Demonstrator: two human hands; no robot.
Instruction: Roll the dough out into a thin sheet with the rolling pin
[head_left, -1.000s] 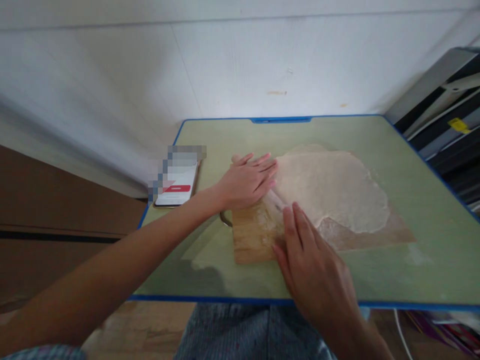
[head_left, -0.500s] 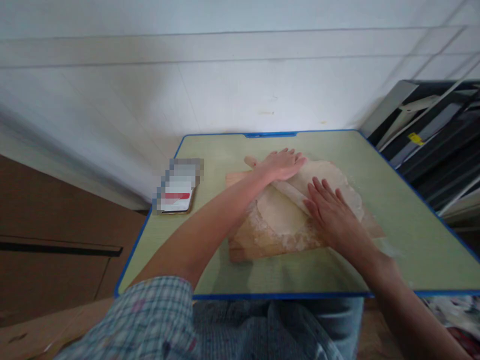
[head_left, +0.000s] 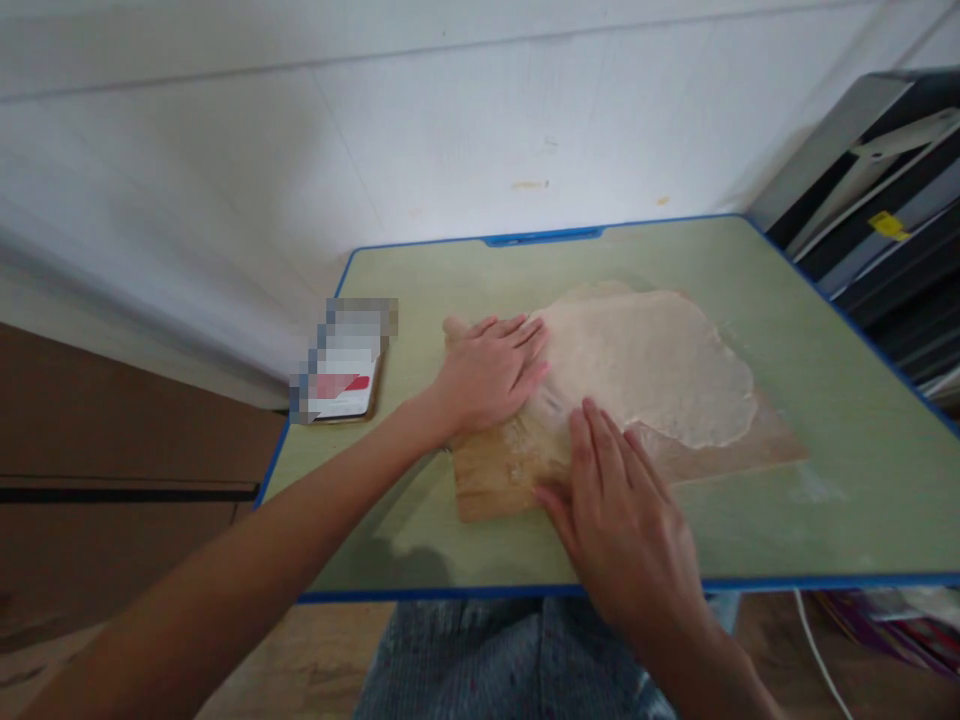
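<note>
A wooden rolling pin [head_left: 550, 402] lies slantwise over the near left part of a floured wooden board [head_left: 487, 490]. My left hand [head_left: 493, 372] rests flat across the pin's far left part, fingers stretched out, with the end knob showing beyond it. On the pin's near right part lies my right hand [head_left: 628, 505], its fingers straight and its thumb apart; it hides that end. To the right of the pin spreads a thin, wide sheet of dough [head_left: 649, 365], which reaches past the board's far edge. Loose flour dusts the board's bare wood.
The board is on a pale green table [head_left: 750, 540] with a blue rim. A phone [head_left: 341, 365], partly blurred out, lies at the table's left edge. Behind is a white wall [head_left: 450, 150]. Dark panels [head_left: 900, 220] lean at the right.
Both hands have moved left and toward me with the rolling pin, off the middle of the dough. More of the dough now lies uncovered on the right. The view has shifted slightly.
</note>
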